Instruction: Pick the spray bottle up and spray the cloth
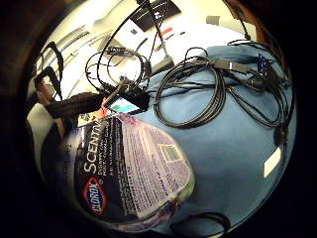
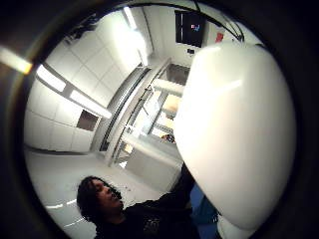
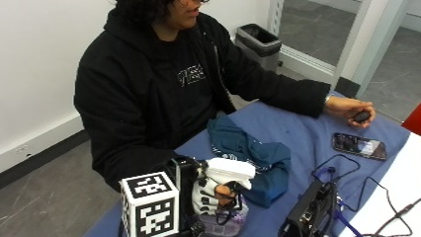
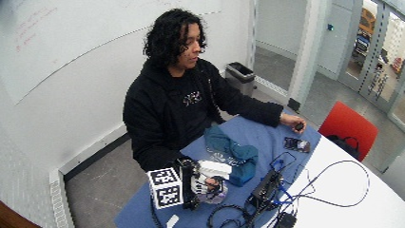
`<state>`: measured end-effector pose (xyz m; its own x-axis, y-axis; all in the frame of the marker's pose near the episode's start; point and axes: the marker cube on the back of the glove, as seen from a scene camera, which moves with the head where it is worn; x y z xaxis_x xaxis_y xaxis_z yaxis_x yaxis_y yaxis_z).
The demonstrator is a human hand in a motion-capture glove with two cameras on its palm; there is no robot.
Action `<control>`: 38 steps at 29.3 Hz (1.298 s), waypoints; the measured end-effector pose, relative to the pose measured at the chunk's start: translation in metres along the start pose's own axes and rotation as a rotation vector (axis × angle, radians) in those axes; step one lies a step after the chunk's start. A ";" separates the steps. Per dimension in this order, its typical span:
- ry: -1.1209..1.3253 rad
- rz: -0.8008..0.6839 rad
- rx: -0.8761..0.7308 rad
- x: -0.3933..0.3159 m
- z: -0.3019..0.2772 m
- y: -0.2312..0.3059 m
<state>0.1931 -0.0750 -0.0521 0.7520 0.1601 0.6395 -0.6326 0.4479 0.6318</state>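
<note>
One hand [image 3: 217,195] | gloved right, fingers curled round spray bottle [image 3: 227,173] neck | teal cloth [image 3: 253,155] just beside

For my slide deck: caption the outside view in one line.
Seated person's gloved right hand grips a white-headed spray bottle beside a crumpled teal cloth on the blue table.

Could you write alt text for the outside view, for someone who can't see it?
A seated person's gloved right hand grips a spray bottle with a white trigger head, standing on a blue-covered table beside a crumpled teal cloth. Their bare hand rests further along the table, holding a small dark object near a phone.
</note>
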 end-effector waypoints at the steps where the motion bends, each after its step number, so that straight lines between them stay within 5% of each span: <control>1: 0.001 -0.003 0.003 0.000 0.000 0.000; 13: 0.019 0.023 -0.088 -0.023 -0.006 0.001; 24: 0.337 0.059 -0.673 -0.115 -0.003 0.012; 38: 0.916 0.146 -1.155 -0.115 0.038 0.046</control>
<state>0.0710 -0.1061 -0.0800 0.8260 0.5539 -0.1042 -0.5473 0.7442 -0.3829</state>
